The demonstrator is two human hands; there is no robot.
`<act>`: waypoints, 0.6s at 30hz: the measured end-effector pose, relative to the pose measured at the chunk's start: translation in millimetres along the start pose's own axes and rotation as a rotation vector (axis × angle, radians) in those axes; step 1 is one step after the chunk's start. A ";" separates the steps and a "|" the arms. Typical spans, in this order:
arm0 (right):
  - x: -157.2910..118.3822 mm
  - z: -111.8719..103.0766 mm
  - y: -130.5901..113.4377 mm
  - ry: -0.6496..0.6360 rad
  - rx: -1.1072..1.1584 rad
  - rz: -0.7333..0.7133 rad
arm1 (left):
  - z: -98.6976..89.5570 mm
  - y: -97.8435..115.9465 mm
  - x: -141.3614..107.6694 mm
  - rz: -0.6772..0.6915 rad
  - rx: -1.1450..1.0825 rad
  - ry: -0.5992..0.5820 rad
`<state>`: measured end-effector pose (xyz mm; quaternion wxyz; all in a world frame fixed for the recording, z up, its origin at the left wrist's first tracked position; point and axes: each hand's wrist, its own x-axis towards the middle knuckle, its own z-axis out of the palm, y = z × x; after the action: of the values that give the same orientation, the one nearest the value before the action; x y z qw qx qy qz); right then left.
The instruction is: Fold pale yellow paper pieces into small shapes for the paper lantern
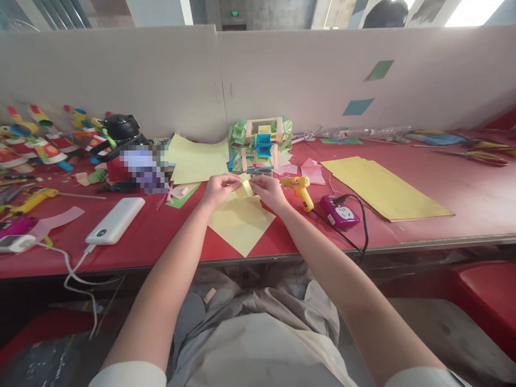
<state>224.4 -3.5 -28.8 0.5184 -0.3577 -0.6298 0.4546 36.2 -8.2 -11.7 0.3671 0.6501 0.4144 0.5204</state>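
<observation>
Between my two hands is a small folded piece of yellow paper (246,188). My left hand (222,189) pinches its left side, and my right hand (267,191) pinches the right side with thumb and fingertips. Under them a pale yellow square sheet (244,228) lies on the red table with one corner toward me. Just behind my hands stands a paper model (264,145) with green fan folds, blue folded parts and pale strips. A yellow glue gun (299,189) lies close to my right hand.
On the right are a purple power socket (341,212) with a black cord and a stack of yellow paper (387,188). A white power bank (115,220) with a cable lies left. Paper figures (44,137) crowd the far left. A white partition (322,70) borders the back.
</observation>
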 end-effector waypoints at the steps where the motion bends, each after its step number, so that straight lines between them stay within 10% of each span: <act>1: 0.1 -0.2 0.5 0.004 -0.005 0.001 | -1.0 0.4 -0.3 -0.008 0.005 -0.017; 18: -6.0 -4.1 -8.6 -0.142 -0.115 0.016 | -22.9 7.6 -5.6 -0.258 -0.081 -0.270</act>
<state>229.8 -11.0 -22.4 0.4473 -0.3590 -0.6871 0.4461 14.3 -15.2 -2.5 0.5092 0.6400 0.4200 0.3934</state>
